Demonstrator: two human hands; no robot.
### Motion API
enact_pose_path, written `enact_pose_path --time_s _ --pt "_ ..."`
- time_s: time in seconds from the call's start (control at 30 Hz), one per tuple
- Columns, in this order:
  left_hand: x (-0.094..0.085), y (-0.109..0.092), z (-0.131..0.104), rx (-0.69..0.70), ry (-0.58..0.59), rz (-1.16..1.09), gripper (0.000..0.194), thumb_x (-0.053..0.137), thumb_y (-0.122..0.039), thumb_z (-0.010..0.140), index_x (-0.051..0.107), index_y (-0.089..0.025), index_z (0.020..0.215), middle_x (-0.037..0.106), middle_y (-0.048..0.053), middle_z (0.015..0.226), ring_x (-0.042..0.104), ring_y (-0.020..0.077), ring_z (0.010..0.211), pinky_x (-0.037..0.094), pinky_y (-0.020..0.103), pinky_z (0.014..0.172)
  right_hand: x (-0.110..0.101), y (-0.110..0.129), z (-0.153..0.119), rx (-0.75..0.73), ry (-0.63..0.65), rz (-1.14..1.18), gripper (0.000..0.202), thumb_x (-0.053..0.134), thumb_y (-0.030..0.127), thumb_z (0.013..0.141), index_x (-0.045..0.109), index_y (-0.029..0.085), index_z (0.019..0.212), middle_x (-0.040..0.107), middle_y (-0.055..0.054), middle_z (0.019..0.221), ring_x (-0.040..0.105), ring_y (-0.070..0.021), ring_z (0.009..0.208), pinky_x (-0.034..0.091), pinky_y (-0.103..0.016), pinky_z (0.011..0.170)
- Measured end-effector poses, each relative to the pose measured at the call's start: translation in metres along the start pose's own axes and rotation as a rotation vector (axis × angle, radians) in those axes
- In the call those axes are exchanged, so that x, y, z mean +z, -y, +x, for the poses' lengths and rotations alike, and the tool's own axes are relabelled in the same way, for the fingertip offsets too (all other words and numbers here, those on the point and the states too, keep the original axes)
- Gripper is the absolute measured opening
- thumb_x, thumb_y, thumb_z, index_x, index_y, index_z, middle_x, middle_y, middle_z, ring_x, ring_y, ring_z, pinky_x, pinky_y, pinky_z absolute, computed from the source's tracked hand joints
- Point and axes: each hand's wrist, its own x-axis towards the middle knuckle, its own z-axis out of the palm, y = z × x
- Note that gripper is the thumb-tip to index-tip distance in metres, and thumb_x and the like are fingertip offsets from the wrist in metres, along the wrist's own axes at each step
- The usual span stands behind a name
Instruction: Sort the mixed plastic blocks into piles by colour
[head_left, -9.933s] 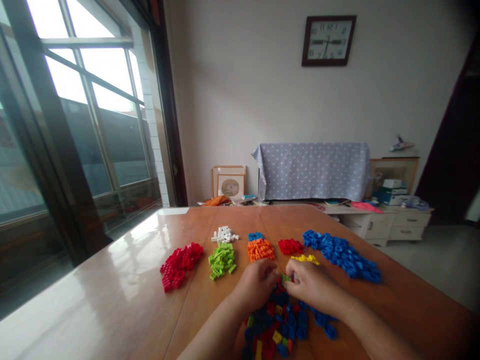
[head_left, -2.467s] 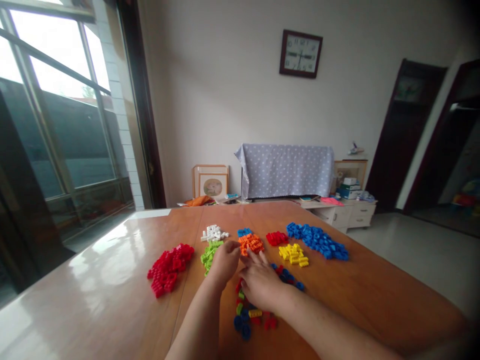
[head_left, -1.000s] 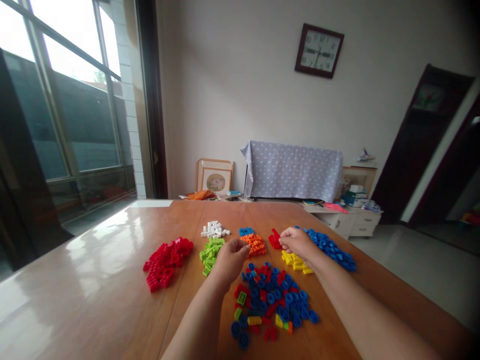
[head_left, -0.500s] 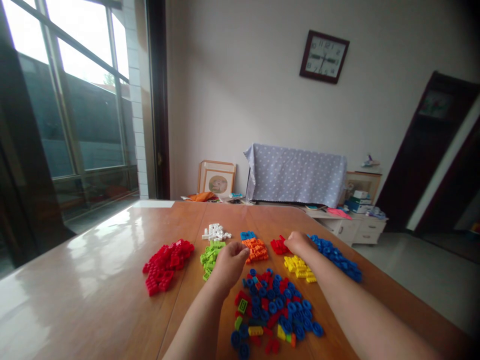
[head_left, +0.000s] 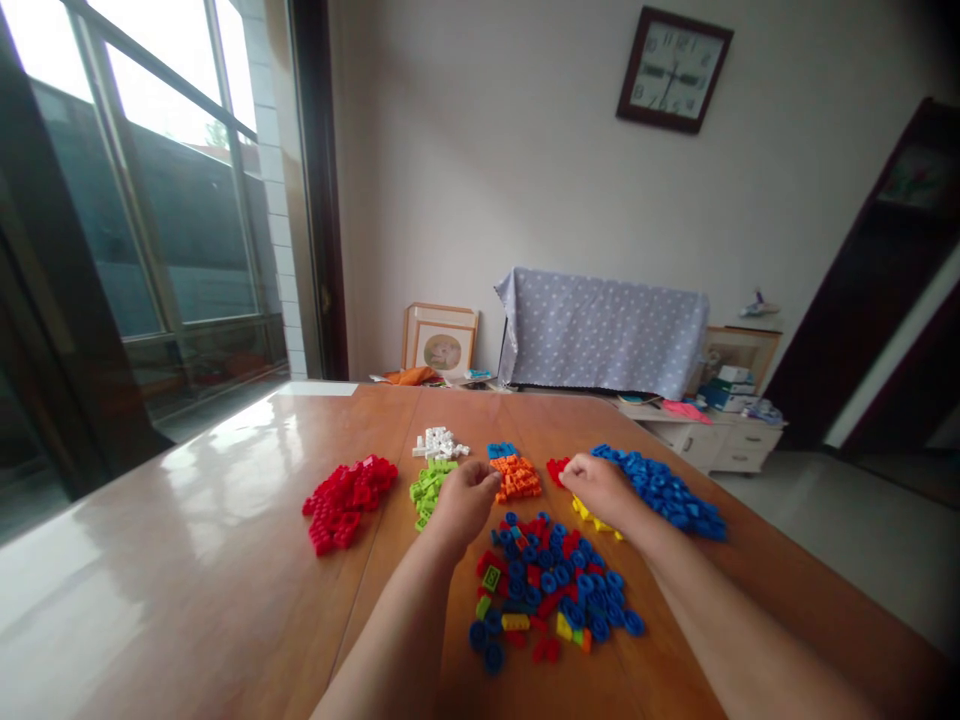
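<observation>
My left hand (head_left: 469, 502) is closed in a pinch beside the lime-green bricks (head_left: 429, 488) and the orange bricks (head_left: 517, 478). Whatever its fingers may hold is hidden. My right hand (head_left: 600, 488) is also closed, its fingertips close to a small cluster of red bricks (head_left: 556, 470). Below it, yellow bricks (head_left: 592, 517) are partly covered. I cannot make out anything in the right fingers. Nearer to me, between my forearms, lies a mixed heap of blue wheel-like rounds (head_left: 596, 592) with red, green, yellow and orange pieces.
On the wooden table (head_left: 225, 600), a large red pile (head_left: 349, 503) lies at left and white bricks (head_left: 439, 444) farther back. Small blue bricks (head_left: 502, 450) sit behind the orange ones. A big blue pile (head_left: 667, 492) lies at right. A cloth-draped object (head_left: 607, 330) stands beyond the table.
The view has tipped down slightly, so the clock and piles sit higher. My right hand has shifted left and toward me, covering more of the yellow bricks. My left hand remains pinched in nearly the same place.
</observation>
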Motion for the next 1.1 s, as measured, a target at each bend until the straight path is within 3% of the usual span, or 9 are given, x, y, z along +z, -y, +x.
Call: enact_pose_path --time_s 0.07,0.13,0.27,0.43,0.8,0.97,1.1 --pt "0.001 0.001 0.001 0.0 0.0 -0.017 0.028 0.064 -0.044 0.079 0.062 -0.015 0.079 0.064 0.002 0.071 0.056 0.0146 0.065 0.039 0.024 0.059 0.003 0.017 -0.021 -0.189 0.106 0.101 0.015 0.059 0.031 0.084 0.067 0.02 0.077 0.067 0.002 0.067 0.057 -0.0132 0.063 0.033 -0.022 0.055" --pt "0.001 0.003 0.002 0.004 -0.006 -0.024 0.031 0.065 -0.046 0.078 0.062 -0.015 0.078 0.063 0.002 0.071 0.056 0.0143 0.064 0.039 0.024 0.059 0.006 0.035 -0.043 -0.269 0.19 0.148 0.015 0.059 0.031 0.085 0.068 0.021 0.079 0.066 0.002 0.065 0.056 -0.0133 0.061 0.031 -0.022 0.054" --pt "0.002 0.007 0.004 0.019 -0.021 -0.012 0.029 0.064 -0.044 0.078 0.062 -0.015 0.077 0.063 0.002 0.07 0.055 0.0142 0.064 0.039 0.024 0.059 0.013 0.068 -0.072 -0.313 0.311 -0.028 0.013 0.061 0.03 0.083 0.072 0.023 0.082 0.071 0.0 0.074 0.061 -0.0154 0.069 0.03 -0.024 0.057" --pt "0.001 0.01 0.005 0.033 -0.01 0.01 0.024 0.062 -0.039 0.078 0.062 -0.015 0.075 0.063 0.002 0.071 0.057 0.0151 0.066 0.041 0.025 0.06 0.023 0.091 -0.082 -0.329 0.335 -0.277 0.013 0.061 0.029 0.081 0.074 0.025 0.083 0.075 -0.002 0.082 0.067 -0.0199 0.08 0.03 -0.027 0.06" --pt "0.002 0.012 0.008 0.042 -0.035 0.031 0.023 0.06 -0.037 0.077 0.064 -0.015 0.078 0.063 0.002 0.071 0.058 0.0153 0.066 0.042 0.025 0.06 0.039 0.104 -0.079 -0.308 0.266 -0.394 0.024 0.057 0.038 0.083 0.075 0.023 0.089 0.077 -0.01 0.087 0.071 -0.0279 0.084 0.043 -0.032 0.069" --pt "0.002 0.013 0.007 0.055 -0.038 0.066 0.023 0.059 -0.037 0.078 0.064 -0.015 0.079 0.063 0.002 0.071 0.058 0.0154 0.065 0.042 0.025 0.06 0.043 0.099 -0.077 -0.316 0.241 -0.35 0.02 0.06 0.034 0.079 0.076 0.023 0.083 0.076 -0.009 0.082 0.07 -0.0257 0.079 0.038 -0.03 0.064" --pt "0.001 0.01 0.006 0.03 -0.053 0.068 0.02 0.06 -0.035 0.077 0.063 -0.015 0.077 0.062 0.002 0.07 0.058 0.0155 0.065 0.041 0.025 0.059 0.042 0.09 -0.066 -0.255 0.228 -0.152 0.016 0.063 0.034 0.077 0.071 0.021 0.072 0.069 -0.004 0.065 0.061 -0.0189 0.065 0.03 -0.027 0.056"
